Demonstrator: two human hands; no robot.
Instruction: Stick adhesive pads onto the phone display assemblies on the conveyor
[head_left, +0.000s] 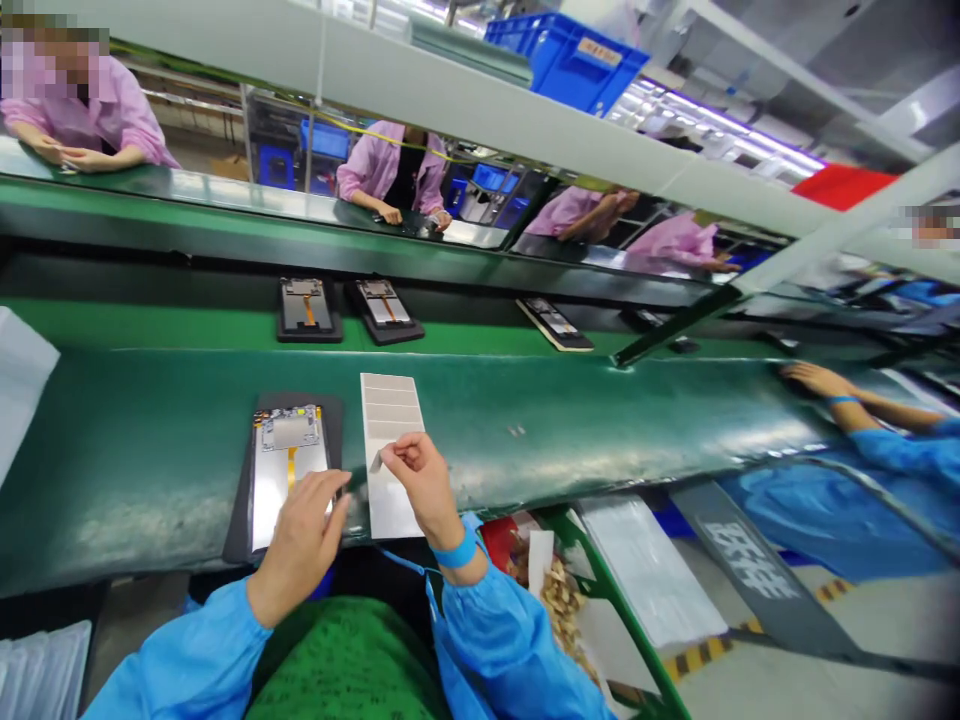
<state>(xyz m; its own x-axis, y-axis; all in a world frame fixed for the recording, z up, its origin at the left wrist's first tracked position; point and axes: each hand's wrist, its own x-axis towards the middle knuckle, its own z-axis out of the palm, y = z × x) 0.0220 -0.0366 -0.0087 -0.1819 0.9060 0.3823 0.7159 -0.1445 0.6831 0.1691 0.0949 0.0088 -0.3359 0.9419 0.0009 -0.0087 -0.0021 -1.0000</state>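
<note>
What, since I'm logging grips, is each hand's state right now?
Left hand: open, at the device, nothing visibly held.
Right hand: closed, pinching a small strip over the sheet.

Overhead, we have a labelled blue plastic crate point(555, 65) above the white beam point(450, 112), red sheet point(844, 186) farther right. Across from us: co-workers in pink shirts point(112, 110). Lower than the desk point(585, 425), we log a green bin point(632, 622) with tan scraps point(559, 600), pale plastic sheeting point(649, 570) beside it, yellow-black floor tape point(701, 657); translucent plastic stack point(41, 670), lower left.
</note>
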